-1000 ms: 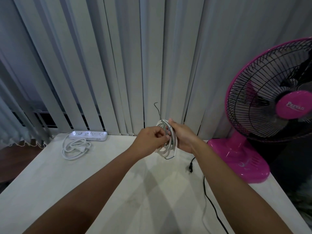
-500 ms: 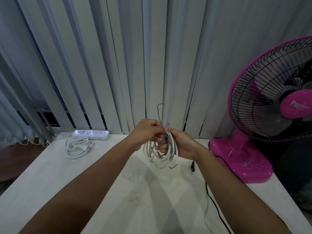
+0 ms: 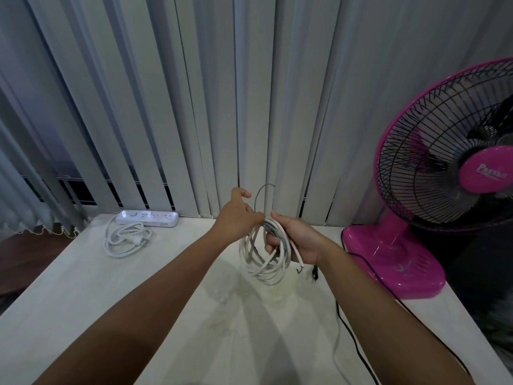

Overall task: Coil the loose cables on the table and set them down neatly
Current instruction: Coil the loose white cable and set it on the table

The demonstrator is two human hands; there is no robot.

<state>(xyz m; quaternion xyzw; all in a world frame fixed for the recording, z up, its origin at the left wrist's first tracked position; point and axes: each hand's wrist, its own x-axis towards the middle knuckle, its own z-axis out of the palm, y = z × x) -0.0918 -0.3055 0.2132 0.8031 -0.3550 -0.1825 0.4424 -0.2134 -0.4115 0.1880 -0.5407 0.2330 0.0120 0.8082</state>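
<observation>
I have the cable [image 3: 261, 269] off the worktop [image 3: 83, 301], hanging as a loose white coil between both hands over the far middle of the surface. My right grip [image 3: 295, 241] has it: fingers curled through the loops, thumb over the top of the bundle. One cut end pokes out just under that hand. My left grip [image 3: 238, 218] sits against the top of the coil with one digit lifted clear. Its other fingers are bent in where a thin dark wire [image 3: 262, 190] arcs up out of the bundle, but I cannot tell whether they actually pinch anything.

At the far left a white power strip [image 3: 147, 218] lies along the blinds [image 3: 194, 107], its own cord [image 3: 125, 241] looped just in front of it. A pink fan [image 3: 444, 176] stands at the right edge. A black lead [image 3: 352, 337] runs along the worktop below my right forearm, and its plug [image 3: 314, 274] lies near the coil.
</observation>
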